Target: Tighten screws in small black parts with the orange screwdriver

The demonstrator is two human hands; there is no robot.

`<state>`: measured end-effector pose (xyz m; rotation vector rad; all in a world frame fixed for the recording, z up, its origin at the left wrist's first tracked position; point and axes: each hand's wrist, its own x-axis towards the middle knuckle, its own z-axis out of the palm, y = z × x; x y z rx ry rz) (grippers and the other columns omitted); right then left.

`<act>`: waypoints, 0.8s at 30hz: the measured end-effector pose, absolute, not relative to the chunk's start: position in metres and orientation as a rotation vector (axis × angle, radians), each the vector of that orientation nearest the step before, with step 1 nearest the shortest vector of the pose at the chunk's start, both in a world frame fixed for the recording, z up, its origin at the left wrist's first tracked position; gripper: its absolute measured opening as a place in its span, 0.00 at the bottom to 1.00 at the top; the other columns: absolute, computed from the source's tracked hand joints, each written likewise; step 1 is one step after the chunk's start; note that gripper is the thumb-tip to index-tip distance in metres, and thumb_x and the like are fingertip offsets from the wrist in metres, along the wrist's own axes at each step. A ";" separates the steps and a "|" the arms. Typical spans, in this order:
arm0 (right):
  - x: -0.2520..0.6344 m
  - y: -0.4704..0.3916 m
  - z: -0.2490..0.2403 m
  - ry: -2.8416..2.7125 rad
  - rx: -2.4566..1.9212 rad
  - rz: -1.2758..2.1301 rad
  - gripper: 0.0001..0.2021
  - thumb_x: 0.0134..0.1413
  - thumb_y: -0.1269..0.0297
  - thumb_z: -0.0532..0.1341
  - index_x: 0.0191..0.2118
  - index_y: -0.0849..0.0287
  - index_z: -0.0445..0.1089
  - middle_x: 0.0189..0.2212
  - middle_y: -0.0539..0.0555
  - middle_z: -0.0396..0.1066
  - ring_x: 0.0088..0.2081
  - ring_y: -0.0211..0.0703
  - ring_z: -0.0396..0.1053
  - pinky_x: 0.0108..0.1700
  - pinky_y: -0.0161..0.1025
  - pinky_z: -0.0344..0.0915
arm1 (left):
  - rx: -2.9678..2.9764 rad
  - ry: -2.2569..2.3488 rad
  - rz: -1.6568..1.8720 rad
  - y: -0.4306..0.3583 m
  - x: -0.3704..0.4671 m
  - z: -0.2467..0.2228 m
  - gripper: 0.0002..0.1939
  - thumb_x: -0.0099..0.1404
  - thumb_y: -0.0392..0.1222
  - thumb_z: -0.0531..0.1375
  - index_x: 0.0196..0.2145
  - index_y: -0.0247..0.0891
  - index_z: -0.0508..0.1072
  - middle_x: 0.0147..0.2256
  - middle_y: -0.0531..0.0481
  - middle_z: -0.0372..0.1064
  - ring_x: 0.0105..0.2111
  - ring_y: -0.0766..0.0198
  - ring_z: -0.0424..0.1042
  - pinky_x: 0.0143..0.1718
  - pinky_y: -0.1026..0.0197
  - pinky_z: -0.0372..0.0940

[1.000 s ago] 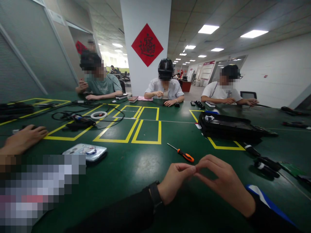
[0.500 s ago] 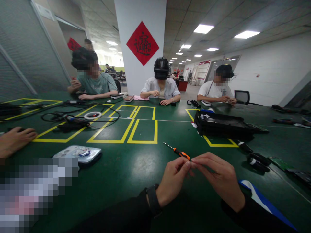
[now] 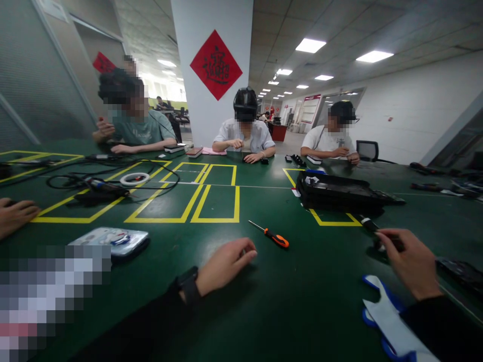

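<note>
My left hand (image 3: 228, 264) hovers low over or rests on the green table (image 3: 302, 311), its fingers curled in toward the thumb. Whatever lies inside those fingers, if anything, is hidden. A screwdriver (image 3: 277, 238) with an orange and black handle lies just beyond it, apart from the hand, its thin shaft pointing away to the left. On the right, my right hand (image 3: 411, 264) has thumb and fingers closed around a black object (image 3: 398, 241) with a white band, largely covered by the hand. A blue-edged white flat piece (image 3: 392, 322) lies beneath my right forearm.
A black open case (image 3: 335, 193) stands beyond my right hand. To the left are a phone (image 3: 113, 240), black cables (image 3: 98, 188), a white ring (image 3: 135, 179) and another person's hand (image 3: 17, 216). Yellow tape (image 3: 215, 219) marks the table. Several people sit opposite.
My hands, fingertips together beside the screwdriver before, have parted. The left drew back to the left; the right moved right to the black object. The screwdriver stays on the table.
</note>
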<state>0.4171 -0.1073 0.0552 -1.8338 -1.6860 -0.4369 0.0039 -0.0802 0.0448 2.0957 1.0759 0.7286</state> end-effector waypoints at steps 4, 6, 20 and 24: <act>0.521 -0.118 0.006 -1.656 -2.135 -0.544 0.14 0.52 0.55 0.50 0.40 0.55 0.62 0.39 0.63 0.67 0.36 0.53 0.66 0.31 0.44 0.62 | 2.155 1.206 0.664 -0.059 -0.026 0.025 0.19 0.62 0.52 0.45 0.32 0.37 0.68 0.29 0.50 0.66 0.29 0.66 0.62 0.32 0.64 0.56; 0.543 -0.124 -0.009 -1.615 -2.212 -0.551 0.16 0.52 0.53 0.48 0.41 0.55 0.63 0.39 0.64 0.67 0.36 0.53 0.67 0.30 0.44 0.62 | 2.185 1.221 0.648 -0.055 -0.027 0.018 0.19 0.63 0.52 0.44 0.32 0.38 0.68 0.29 0.51 0.66 0.29 0.66 0.62 0.32 0.65 0.56; 0.561 -0.116 -0.021 -1.658 -2.232 -0.486 0.21 0.47 0.47 0.49 0.41 0.52 0.66 0.37 0.55 0.68 0.34 0.50 0.67 0.30 0.42 0.64 | 2.301 1.285 0.641 -0.055 -0.021 0.012 0.17 0.63 0.51 0.45 0.33 0.39 0.67 0.30 0.51 0.65 0.29 0.66 0.62 0.31 0.65 0.55; 0.566 -0.115 -0.026 -1.702 -2.140 -0.544 0.22 0.46 0.45 0.48 0.40 0.51 0.67 0.40 0.54 0.67 0.36 0.51 0.67 0.32 0.43 0.64 | 2.297 1.282 0.641 -0.055 -0.020 0.012 0.17 0.63 0.51 0.45 0.33 0.39 0.67 0.29 0.51 0.65 0.29 0.66 0.62 0.30 0.65 0.54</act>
